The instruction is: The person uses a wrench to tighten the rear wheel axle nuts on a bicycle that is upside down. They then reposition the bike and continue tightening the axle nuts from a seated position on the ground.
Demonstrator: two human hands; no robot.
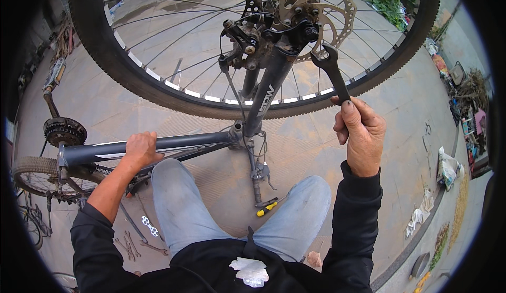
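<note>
An upturned bicycle stands before me, its front wheel (189, 105) raised with a perforated brake disc rotor (340, 0) at the hub. My right hand (359, 131) grips a dark open-end wrench (333, 69) by its lower part. The wrench's jaw is up, just below the rotor and the end of the black fork leg (270, 83); whether it touches anything is hard to tell. My left hand (142, 149) is wrapped over the dark frame tube (197, 139). A disc brake caliper (240, 36) with its cable sits left of the fork leg.
A yellow-handled screwdriver (267, 210) lies by the handlebar grip (257, 192) between my knees. Several wrenches (128, 245) and a silver multi-hole spanner (150, 226) lie at lower left. The crank and chainrings (65, 131) stick up at left. A plastic bag (448, 168) lies at right.
</note>
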